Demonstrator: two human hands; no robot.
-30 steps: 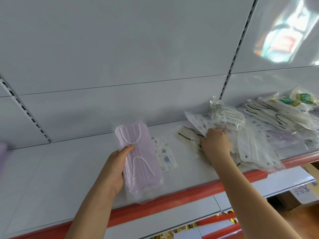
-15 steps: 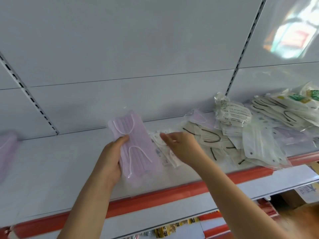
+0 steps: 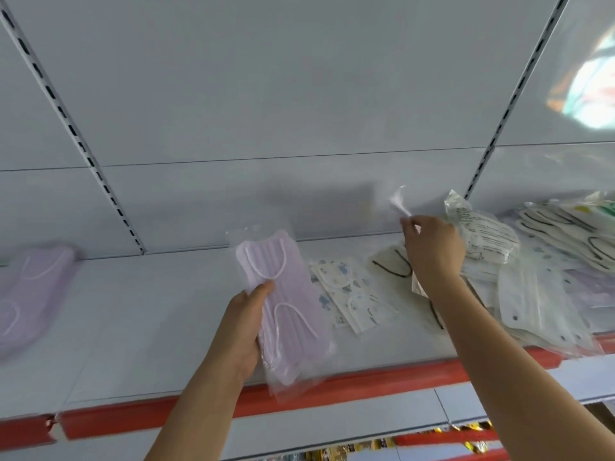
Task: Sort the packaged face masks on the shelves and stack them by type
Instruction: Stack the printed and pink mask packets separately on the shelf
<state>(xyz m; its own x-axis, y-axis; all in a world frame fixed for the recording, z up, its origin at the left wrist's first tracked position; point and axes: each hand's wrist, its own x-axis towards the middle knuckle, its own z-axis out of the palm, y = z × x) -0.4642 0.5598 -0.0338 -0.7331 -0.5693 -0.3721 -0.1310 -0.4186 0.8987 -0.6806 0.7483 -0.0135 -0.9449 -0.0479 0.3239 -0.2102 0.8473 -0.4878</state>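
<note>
Lilac masks (image 3: 286, 311) in clear packets are gripped at centre frame by the left hand (image 3: 244, 331), seemingly gathered as one type; the right hand (image 3: 432, 247) pinches a clear packet (image 3: 398, 202) above the mixed pile (image 3: 545, 261) at right, presumably picked out for sorting.

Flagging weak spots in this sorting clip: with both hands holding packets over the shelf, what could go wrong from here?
1. The right hand pinches a clear packet only by a corner, raised above the shelf; it could slip and drop back among the mixed pile.
2. The left hand grips several lilac mask packets along one edge, over the red shelf lip; the slick wrappers may fan out and slide off the front.
</note>
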